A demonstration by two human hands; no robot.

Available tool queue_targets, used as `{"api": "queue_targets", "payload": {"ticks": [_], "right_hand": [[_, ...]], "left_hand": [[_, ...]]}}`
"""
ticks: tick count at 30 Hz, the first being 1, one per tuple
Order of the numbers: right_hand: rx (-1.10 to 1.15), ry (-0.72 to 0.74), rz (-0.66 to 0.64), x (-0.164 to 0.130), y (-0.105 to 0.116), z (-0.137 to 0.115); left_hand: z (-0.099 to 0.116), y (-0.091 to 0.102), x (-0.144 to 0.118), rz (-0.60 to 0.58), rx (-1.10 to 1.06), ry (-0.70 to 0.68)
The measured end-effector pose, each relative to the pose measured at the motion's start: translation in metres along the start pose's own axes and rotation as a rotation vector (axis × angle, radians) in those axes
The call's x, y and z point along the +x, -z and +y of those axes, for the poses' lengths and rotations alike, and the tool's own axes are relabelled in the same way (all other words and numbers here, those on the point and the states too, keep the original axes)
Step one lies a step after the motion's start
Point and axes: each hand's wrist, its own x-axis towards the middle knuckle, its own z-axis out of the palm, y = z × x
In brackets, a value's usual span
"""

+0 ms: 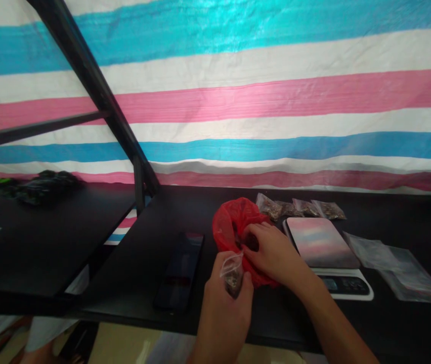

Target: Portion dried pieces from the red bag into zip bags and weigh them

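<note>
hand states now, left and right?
Left hand: closed on a small clear plastic pouch.
Right hand: fingers inside the red plastic bag; grip cannot be told.

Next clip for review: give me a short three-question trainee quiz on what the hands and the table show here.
1. True or false: the left hand holds a small clear bag with dark bits in it.
2. Where are the right hand fingers? A) on the phone B) in the mouth of the red bag C) on the scale
3. Fill in: a row of small filled packets lies on the black table just behind the ____.

Key
1. True.
2. B; the phone lies untouched to the left.
3. Scale, right of the red bag.
</note>
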Motion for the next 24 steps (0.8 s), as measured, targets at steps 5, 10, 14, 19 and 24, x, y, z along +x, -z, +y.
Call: {"api": "queue_targets", "payload": {"ticks": [5,10,14,19,24], "right_hand": [[0.337,-0.068,-0.057,-0.003,0.002,0.004],[0.626,-0.138,0.006,-0.003,0.012,0.024],[0.738,-0.107,0.098,-0.010,0.034,0.027],[0.626,-0.006,0.244,-0.029,0.064,0.004],[0.505,0.030,0.255,-0.043,0.072,-0.017]], "left_hand": [[0.003,-0.004,0.005,0.083,0.009,-0.069],[-0.003,-0.005,0.002,0.293,0.163,-0.164],[0.001,-0.014,0.002,0.239,0.172,-0.215],[0.010,-0.028,0.009,0.211,0.159,-0.141],[0.015,-0.037,0.015,0.177,0.119,-0.060]]}}
